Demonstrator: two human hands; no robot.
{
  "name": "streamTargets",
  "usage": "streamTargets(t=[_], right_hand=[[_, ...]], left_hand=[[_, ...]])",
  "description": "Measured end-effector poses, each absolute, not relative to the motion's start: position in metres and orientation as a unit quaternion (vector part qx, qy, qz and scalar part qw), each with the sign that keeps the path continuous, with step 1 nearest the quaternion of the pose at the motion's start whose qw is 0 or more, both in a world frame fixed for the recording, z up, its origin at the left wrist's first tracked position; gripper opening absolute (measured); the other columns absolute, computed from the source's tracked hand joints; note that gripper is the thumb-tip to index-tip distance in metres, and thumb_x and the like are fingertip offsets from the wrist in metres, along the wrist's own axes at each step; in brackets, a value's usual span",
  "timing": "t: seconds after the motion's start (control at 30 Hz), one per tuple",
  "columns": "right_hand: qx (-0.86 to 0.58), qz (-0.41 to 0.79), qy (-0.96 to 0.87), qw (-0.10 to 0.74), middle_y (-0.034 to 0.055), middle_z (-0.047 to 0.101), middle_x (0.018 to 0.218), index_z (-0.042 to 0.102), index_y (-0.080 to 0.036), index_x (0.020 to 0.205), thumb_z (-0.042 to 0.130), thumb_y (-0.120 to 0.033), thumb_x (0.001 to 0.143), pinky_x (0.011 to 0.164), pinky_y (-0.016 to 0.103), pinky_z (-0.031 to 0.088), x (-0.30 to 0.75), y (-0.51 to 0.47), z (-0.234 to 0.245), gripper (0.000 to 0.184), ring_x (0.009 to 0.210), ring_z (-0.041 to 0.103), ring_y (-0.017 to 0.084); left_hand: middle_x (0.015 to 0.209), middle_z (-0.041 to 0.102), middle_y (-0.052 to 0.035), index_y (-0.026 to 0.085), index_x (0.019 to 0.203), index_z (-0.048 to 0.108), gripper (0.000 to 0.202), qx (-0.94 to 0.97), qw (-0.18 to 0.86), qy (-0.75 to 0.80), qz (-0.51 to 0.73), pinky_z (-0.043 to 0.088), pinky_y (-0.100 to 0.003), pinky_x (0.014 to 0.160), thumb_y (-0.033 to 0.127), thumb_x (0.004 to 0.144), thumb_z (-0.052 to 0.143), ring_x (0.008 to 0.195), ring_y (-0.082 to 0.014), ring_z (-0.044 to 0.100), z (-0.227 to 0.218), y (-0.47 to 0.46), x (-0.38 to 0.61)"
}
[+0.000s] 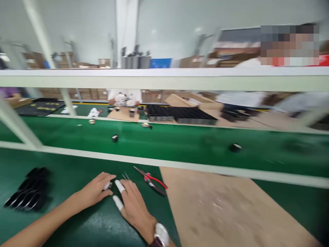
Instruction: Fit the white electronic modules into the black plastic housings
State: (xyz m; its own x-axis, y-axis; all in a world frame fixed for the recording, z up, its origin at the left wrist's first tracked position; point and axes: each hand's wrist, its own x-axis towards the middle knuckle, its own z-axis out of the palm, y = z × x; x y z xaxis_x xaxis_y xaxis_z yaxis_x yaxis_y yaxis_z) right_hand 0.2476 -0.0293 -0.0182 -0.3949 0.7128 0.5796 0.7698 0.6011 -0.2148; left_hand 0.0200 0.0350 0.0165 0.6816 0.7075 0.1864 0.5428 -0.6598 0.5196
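Both my hands rest on the green bench mat close together. My left hand (96, 190) is curled, its fingertips closed around a small pale part I cannot make out. My right hand (132, 202) lies beside it, with white finger cots on two fingers and a watch on the wrist; its fingers are bent toward the same spot. Thin metal pins (125, 176) lie just beyond the fingertips. Red-handled pliers (151, 181) lie to the right of my hands.
A row of black parts (29, 193) lies at the left. A brown cardboard sheet (218, 209) covers the bench at right. Small black parts (114, 138) (235, 147) sit on the green conveyor belt. Across it, another person's hands (123, 99) work beside black trays (180, 113).
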Motion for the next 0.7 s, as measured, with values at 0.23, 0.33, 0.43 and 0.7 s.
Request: streamTargets(t=[0.23, 0.33, 0.43, 0.7], right_hand=[[-0.398, -0.038, -0.855, 0.33, 0.0146, 0.063, 0.144, 0.053, -0.022, 0.149, 0.052, -0.029, 0.107, 0.095, 0.047, 0.059, 0.247, -0.024, -0.03, 0.043, 0.121, 0.066, 0.032], [-0.398, -0.05, -0.863, 0.307, 0.0137, 0.056, 0.155, 0.047, -0.022, 0.156, 0.051, -0.031, 0.108, 0.1, 0.047, 0.058, 0.24, -0.027, -0.03, 0.05, 0.133, 0.061, 0.034], [-0.396, -0.051, -0.868, 0.294, 0.0149, 0.053, 0.158, 0.042, -0.019, 0.159, 0.052, -0.029, 0.107, 0.103, 0.048, 0.058, 0.229, -0.027, -0.028, 0.055, 0.138, 0.057, 0.034], [-0.417, -0.022, -0.86, 0.293, 0.0149, 0.068, 0.125, 0.059, -0.016, 0.133, 0.053, -0.015, 0.103, 0.093, 0.048, 0.058, 0.221, -0.031, -0.017, 0.031, 0.113, 0.065, 0.03]], left_hand=[[0.14, 0.068, -0.0092, 0.025, 0.143, 0.061, 0.046, 0.804, -0.007, 0.566, 0.184, 0.051, -0.042, 0.116, 0.037, 0.099, 0.068, 0.133, -0.0271, 0.062, 0.09, 0.042, -0.089], [0.127, 0.073, -0.0164, 0.017, 0.113, 0.075, 0.029, 0.737, -0.065, 0.652, 0.162, 0.048, -0.054, 0.114, 0.039, 0.095, 0.067, 0.128, -0.0374, 0.062, 0.104, 0.048, -0.153], [0.111, 0.077, -0.0212, 0.017, 0.073, 0.074, 0.029, 0.703, -0.067, 0.694, 0.139, 0.05, -0.061, 0.106, 0.042, 0.087, 0.071, 0.119, -0.0452, 0.065, 0.098, 0.053, -0.198], [0.122, 0.078, -0.0116, 0.021, 0.071, 0.076, 0.045, 0.751, 0.016, 0.642, 0.155, 0.058, -0.042, 0.097, 0.054, 0.095, 0.056, 0.113, -0.0339, 0.071, 0.088, 0.061, -0.172]])
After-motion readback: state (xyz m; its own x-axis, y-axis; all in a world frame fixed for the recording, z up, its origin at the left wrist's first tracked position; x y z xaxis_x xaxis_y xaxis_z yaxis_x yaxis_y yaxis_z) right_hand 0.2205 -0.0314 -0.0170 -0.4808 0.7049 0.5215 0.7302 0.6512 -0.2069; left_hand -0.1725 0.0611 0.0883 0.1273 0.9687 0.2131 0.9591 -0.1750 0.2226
